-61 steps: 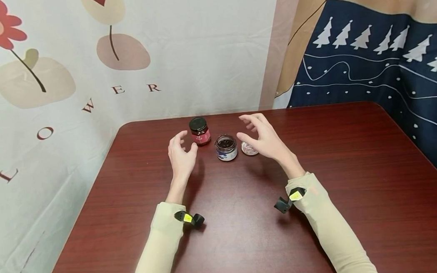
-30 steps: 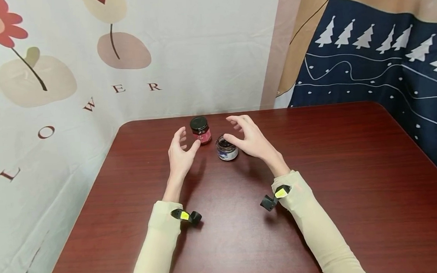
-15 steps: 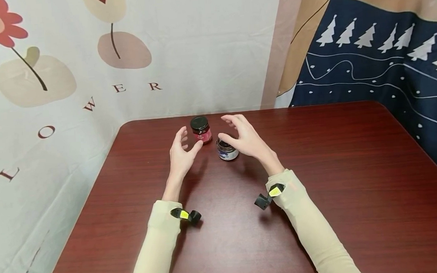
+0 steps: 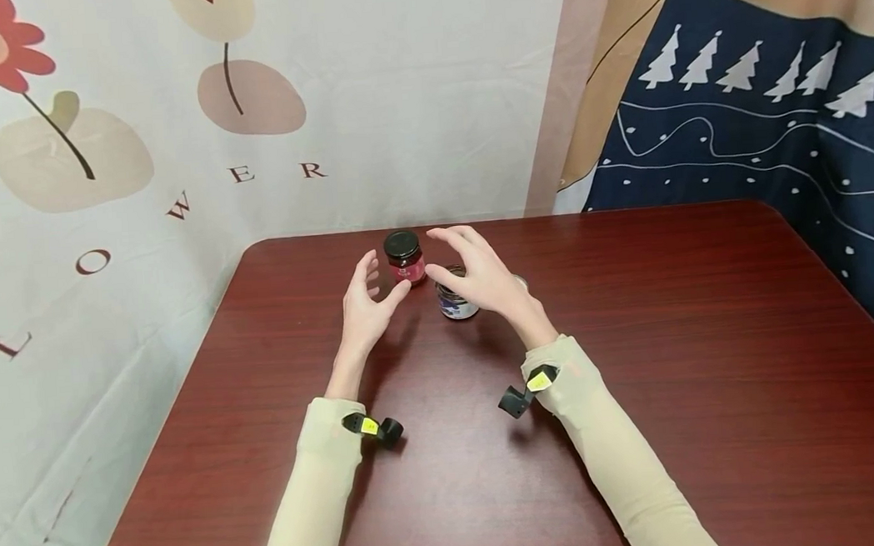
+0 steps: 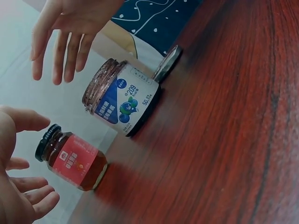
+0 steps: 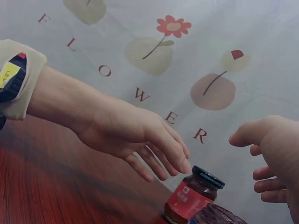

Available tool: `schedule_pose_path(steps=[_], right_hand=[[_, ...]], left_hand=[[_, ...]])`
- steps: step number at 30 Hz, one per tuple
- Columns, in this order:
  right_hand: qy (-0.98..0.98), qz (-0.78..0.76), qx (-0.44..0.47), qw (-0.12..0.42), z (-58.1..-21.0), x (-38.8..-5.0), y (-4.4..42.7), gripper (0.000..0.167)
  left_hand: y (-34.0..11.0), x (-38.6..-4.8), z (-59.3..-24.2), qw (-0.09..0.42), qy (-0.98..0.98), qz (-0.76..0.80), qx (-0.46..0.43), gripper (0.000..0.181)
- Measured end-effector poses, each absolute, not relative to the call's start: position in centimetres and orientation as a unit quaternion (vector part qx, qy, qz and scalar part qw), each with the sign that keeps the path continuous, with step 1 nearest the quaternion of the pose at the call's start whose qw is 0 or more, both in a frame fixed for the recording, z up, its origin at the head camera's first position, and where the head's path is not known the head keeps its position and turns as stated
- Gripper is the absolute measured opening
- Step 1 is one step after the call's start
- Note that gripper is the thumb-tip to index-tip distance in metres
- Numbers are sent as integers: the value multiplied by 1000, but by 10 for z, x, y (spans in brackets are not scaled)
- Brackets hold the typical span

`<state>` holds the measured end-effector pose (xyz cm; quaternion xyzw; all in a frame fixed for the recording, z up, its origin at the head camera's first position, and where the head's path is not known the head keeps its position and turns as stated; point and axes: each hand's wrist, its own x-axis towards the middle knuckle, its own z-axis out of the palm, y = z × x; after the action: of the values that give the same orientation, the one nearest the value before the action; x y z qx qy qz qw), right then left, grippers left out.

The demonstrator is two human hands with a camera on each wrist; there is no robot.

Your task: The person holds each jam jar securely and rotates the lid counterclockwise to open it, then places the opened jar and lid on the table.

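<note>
Centrally, toward the far edge of the bench [image 4: 449, 473], one capped jar [image 4: 407, 270], dark lid, pink-red label in small pale characters; beside it, one uncapped jar [image 5: 126, 100], white-and-blue label with blueberries, "209" and "50" legible, its loose lid [image 5: 167, 64] lying alongside. Two hands, both released, fingers relaxed: left hand [image 4: 365, 315] by the capped jar, right hand [image 4: 485, 277] near the uncapped one. Beyond, one pale curtain [image 4: 411, 99], lettered F-L-O-W-E-R.

Shiny glass jars [image 5: 124, 100], glossy wood-grain tabletop [image 4: 449, 473]
</note>
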<state>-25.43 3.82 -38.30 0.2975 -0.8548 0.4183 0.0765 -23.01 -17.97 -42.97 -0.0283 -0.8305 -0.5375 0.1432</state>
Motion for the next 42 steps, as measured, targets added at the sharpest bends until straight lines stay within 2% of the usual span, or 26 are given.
schedule_pose_path(steps=[23, 34, 42], right_hand=[[-881, 346, 314, 78, -386, -259, 7, 57], [-900, 325, 289, 41, -388, -263, 0, 59], [-901, 318, 292, 33, -390, -267, -4, 59]], left_hand=[[-183, -232, -431, 115, -837, -534, -34, 81], [-183, -233, -433, 89, -835, -541, -44, 85], [-185, -233, -431, 82, -837, -538, -55, 85]])
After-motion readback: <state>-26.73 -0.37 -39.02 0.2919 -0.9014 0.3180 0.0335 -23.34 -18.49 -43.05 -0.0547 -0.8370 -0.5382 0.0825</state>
